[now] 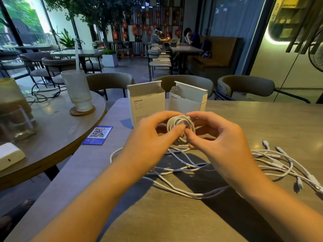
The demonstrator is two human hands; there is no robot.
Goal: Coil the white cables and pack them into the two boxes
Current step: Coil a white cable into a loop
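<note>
Left grip: the left hand (153, 135) is pinching the coiled cable (180, 127) at its left side, thumb and fingers curling round the loops.
Right grip: the right hand (216, 137) is grasping the same coil from the right, fingertips meeting the strands at centre frame.
Coil: it is hanging above the worktop (262, 119), just in front of the boxes.
Boxes: the left box (146, 102) and the right box (187, 100) are standing upright side by side — flaps open.
Loose cables (272, 165): they are sprawling tangled across the worktop, lower centre to right edge.
Surroundings: a blue QR card (98, 135) is lying at the left; a ribbed glass (76, 91) is sitting on a coaster on the round table (57, 130) — upper left.
</note>
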